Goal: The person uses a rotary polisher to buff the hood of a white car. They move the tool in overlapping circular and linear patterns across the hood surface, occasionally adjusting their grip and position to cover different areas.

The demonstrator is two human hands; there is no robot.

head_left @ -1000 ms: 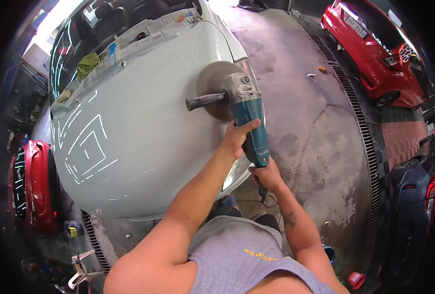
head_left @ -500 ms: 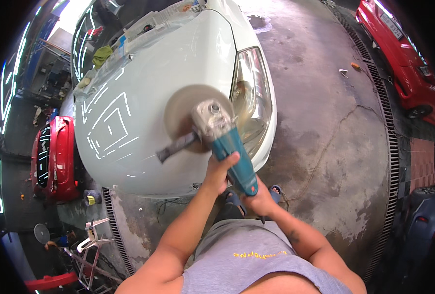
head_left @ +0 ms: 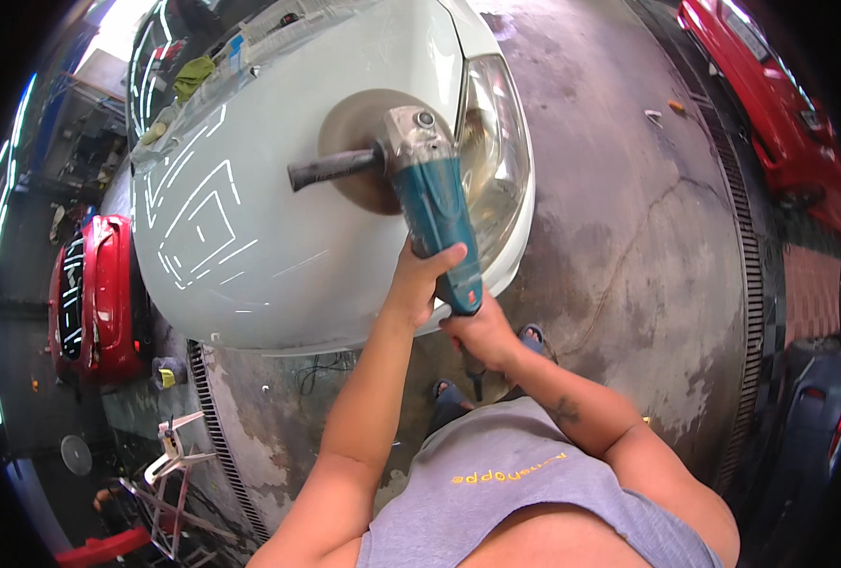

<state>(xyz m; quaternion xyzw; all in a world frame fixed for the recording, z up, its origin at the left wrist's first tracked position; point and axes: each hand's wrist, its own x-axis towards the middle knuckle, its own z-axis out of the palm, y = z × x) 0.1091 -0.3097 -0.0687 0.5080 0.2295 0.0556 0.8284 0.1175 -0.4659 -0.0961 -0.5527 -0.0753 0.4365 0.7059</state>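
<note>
Both of my hands are on a teal rotary polisher (head_left: 435, 204) with a silver head. My left hand (head_left: 419, 284) wraps the middle of its body, thumb across the top. Closed around the rear end is my right hand (head_left: 485, 333), with the cord hanging below. The round brown pad (head_left: 349, 123) is blurred and lies over the white car hood (head_left: 259, 189) next to the headlight (head_left: 496, 151); the head hides part of it. Nobody grips the black side handle (head_left: 331, 168), which sticks out to the left.
Newspaper (head_left: 236, 66) and a green cloth (head_left: 193, 78) lie along the hood's far left edge. At left are a red bumper (head_left: 108, 293) and a white stand (head_left: 174, 454). A red car (head_left: 771, 123) stands at right, beyond a floor grate (head_left: 750, 275).
The polisher has moved farther forward along the hood beside the headlight. Its side handle has swung from down-left to nearly level. Both hands keep their hold.
</note>
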